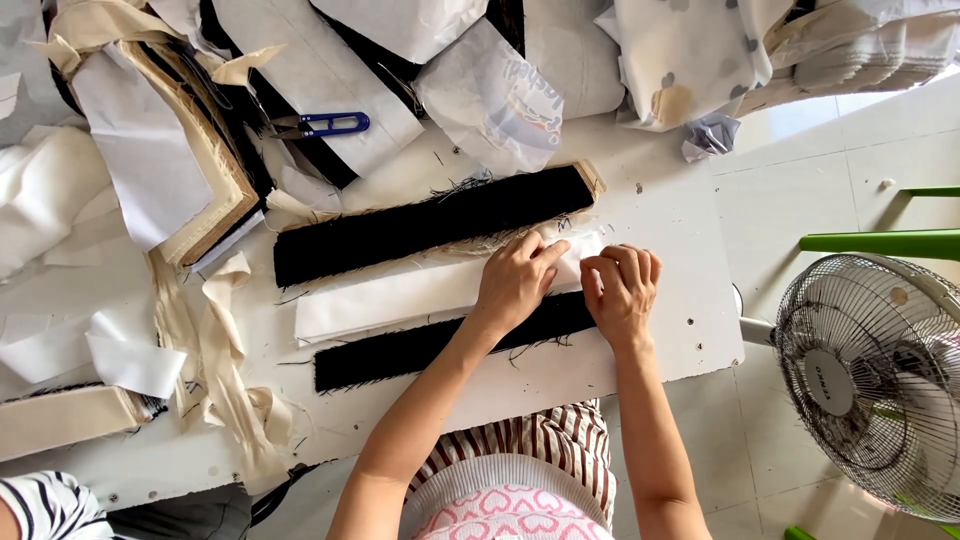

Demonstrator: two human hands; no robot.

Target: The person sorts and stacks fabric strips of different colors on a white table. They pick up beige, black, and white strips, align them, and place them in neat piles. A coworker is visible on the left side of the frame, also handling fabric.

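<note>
Head view, looking down on a white work table (660, 330).

Long black fabric piece with a white strip (400, 295) laid along its middle: spread left to right across the table centre, its right end directly beneath both hands. Far black band (430, 225) frayed along its edge and tipped with tan cloth at the right; near black band (420, 350) partly hidden by the left forearm.

Left hand (515, 280): fingers bent and drawn together, pinching the white strip at its right end, palm resting on the fabric. Right hand (622, 290): fingers curled under, knuckles up, pressing on the same end just beside the left hand; whether any cloth is actually gripped inside the curl cannot be told.

Edges and room: right table edge close beyond the right hand, with a bare band of table top between. Near edge just below the near black band. Far side crowded with white and tan cloth pieces (150, 150), bagged bundles (490, 95) and blue thread snips (325, 124). Left side heaped with tan strips (215, 340). Standing fan (880, 380) on the tiled floor, right of the table, beside a green frame (880, 243).
</note>
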